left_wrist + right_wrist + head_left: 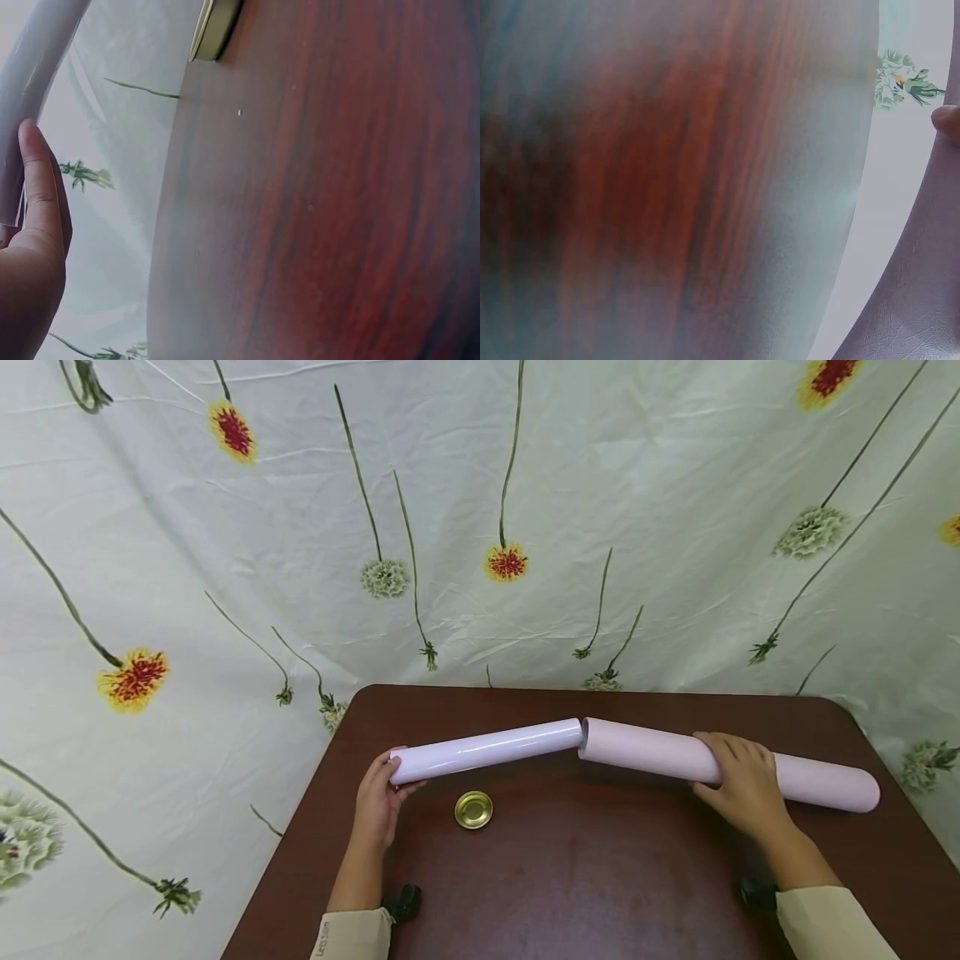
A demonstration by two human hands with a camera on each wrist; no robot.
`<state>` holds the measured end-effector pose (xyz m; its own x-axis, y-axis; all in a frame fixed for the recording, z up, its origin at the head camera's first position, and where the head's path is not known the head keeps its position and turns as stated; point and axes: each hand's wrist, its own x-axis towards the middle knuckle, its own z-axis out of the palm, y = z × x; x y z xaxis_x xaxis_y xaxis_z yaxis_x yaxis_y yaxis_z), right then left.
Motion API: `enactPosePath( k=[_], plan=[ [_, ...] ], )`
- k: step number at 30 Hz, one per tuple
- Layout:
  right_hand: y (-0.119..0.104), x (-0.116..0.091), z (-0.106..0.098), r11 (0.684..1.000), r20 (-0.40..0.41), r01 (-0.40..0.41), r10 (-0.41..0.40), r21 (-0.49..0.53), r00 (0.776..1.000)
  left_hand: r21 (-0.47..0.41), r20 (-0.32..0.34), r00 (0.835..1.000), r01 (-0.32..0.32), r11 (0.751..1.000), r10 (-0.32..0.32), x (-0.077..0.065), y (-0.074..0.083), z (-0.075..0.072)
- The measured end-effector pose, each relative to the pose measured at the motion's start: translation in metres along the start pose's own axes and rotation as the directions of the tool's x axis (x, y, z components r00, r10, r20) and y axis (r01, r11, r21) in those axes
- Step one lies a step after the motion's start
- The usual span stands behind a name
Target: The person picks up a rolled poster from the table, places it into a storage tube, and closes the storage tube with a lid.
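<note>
My left hand (378,802) grips the near-left end of a glossy white roll (487,750), thumb on the front side. That roll slants up to the right, its far end right at the open left mouth of a pink tube (645,750). Around the middle of this wider tube my right hand (742,781) is curled from above. In the left wrist view the thumb (39,180) lies along the white roll (34,67). The right wrist view catches only a fingertip (946,121) against the pink tube's smooth side (922,277).
A small round gold lid (474,810) lies on the dark reddish-brown table (585,877), below the white roll. Behind the table hangs a pale cloth (660,510) printed with flowers. Dark wrist devices (405,902) sit at both wrists.
</note>
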<state>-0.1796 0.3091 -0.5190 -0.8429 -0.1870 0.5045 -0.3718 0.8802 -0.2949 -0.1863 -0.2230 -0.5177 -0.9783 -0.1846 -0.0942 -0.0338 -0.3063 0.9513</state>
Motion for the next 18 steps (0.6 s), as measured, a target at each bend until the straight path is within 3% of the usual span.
enactPosePath(
  k=[10,18],
  plan=[
    [-0.0010,-0.0002,-0.0002,1.000,0.004,0.000,0.000,0.000,1.000,-0.003,-0.005,1.000,0.022,1.000,-0.022,-0.0014,0.0000,-0.0006],
    [-0.0012,-0.0009,0.0001,1.000,0.007,0.001,-0.001,-0.005,1.000,0.006,0.009,1.000,-0.001,1.000,0.001,-0.0023,-0.0007,-0.0002]
  ],
)
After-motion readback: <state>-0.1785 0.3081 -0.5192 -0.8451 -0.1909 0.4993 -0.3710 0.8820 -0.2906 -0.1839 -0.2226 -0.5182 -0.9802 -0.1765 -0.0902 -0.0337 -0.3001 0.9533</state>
